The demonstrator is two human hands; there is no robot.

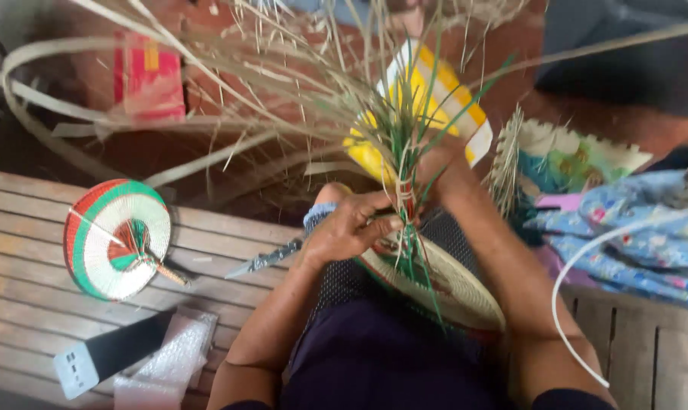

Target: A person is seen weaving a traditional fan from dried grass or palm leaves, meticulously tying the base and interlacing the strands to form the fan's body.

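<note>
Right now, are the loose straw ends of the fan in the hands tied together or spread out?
Spread out: the straw ends splay apart above the left hand; near it they look bunched.

Woven straw fan (116, 238), matt; bench (25, 304) weathered wood slats; knife (272, 257) metal blade; floral cloth (647, 235).

2 woven fans (117, 237) (442, 281), 1 knife (266, 259), 2 hands (351, 228) (435, 163).

Half-woven straw fan (442, 285) on lap, loose green strands upright.
</note>
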